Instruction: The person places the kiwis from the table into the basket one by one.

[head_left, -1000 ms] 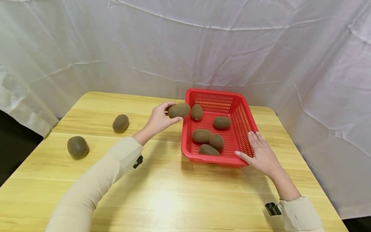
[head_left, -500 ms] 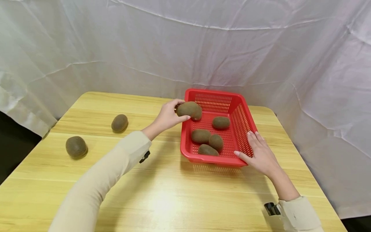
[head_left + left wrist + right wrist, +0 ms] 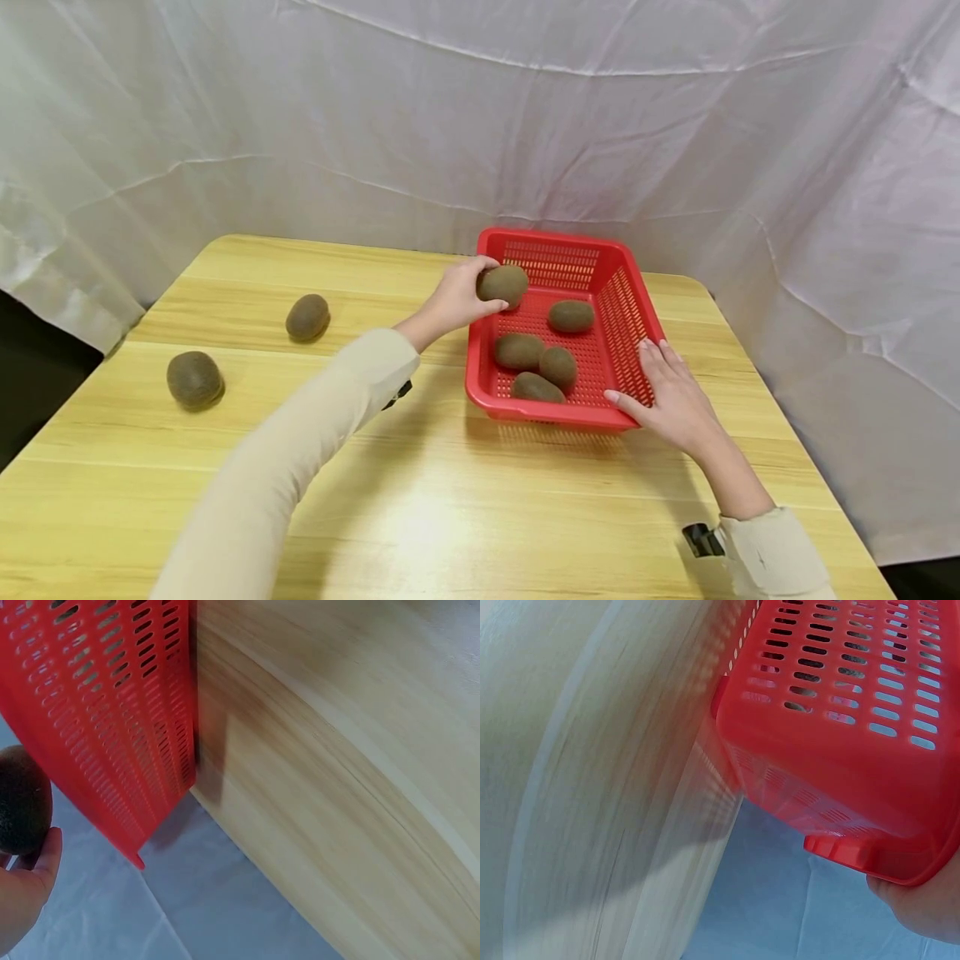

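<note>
My left hand (image 3: 457, 296) holds a brown fuzzy kiwi (image 3: 502, 286) between thumb and fingers, over the far left part of a red plastic basket (image 3: 474, 354). In the left wrist view, the held kiwi (image 3: 22, 801) shows beside the basket's rim at the left edge. Inside the basket lie several kiwis, among them one (image 3: 572, 316) apart near the middle and a group (image 3: 520, 352) at the near left. Another one at the far left is hidden behind the held kiwi. My right hand (image 3: 678, 404) rests with extended fingers on the basket's right rim near the front corner.
On the left of the wooden table (image 3: 420, 517) lie two loose kiwis, one farther back (image 3: 307, 317) and one nearer (image 3: 195, 381). A pale curtain (image 3: 375, 108) hangs behind the table and along its sides.
My left hand has moved right with the kiwi, from outside the basket's left rim to over its inside. The right hand and the basket have stayed in place.
</note>
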The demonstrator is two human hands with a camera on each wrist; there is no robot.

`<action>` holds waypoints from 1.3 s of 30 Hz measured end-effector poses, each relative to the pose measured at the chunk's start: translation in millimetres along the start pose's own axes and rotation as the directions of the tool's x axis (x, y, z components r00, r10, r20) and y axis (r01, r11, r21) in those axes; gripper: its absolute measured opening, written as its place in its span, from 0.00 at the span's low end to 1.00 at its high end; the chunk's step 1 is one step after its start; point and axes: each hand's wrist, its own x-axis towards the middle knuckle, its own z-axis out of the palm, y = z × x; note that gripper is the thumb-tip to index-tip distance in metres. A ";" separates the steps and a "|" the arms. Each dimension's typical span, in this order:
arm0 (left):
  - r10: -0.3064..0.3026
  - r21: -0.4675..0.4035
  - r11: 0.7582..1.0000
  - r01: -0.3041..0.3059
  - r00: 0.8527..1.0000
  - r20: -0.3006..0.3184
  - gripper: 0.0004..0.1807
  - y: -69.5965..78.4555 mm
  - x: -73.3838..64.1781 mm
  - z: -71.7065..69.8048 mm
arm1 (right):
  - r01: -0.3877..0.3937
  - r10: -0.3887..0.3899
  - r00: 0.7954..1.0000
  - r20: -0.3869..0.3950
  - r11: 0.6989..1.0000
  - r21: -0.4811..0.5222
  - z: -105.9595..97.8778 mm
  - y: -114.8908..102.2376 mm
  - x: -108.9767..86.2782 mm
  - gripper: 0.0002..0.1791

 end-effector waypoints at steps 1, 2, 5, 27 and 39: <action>0.009 0.014 1.000 -0.009 1.000 0.012 0.29 0.1 1.4 1.6 | 0.000 0.000 1.000 0.000 1.000 -0.001 -0.1 -0.1 0.1 0.52; 0.019 0.028 0.999 -0.020 1.000 0.022 0.30 0.3 2.9 3.1 | 0.000 0.000 1.000 0.001 1.000 -0.002 -0.1 -0.2 0.3 0.52; 0.040 0.073 0.996 -0.044 0.998 0.047 0.30 0.5 7.2 7.6 | 0.002 -0.002 1.000 0.001 1.000 -0.001 -0.3 -0.7 0.8 0.52; -0.087 0.516 0.851 -0.097 0.944 0.319 0.27 -6.1 38.1 52.4 | -0.001 0.001 1.000 -0.004 1.000 0.003 -0.2 -1.3 -0.1 0.52; -0.120 0.611 0.782 -0.125 0.932 0.343 0.19 8.3 32.9 52.1 | -0.012 0.012 1.000 -0.004 1.000 0.001 -0.1 -1.2 -0.8 0.52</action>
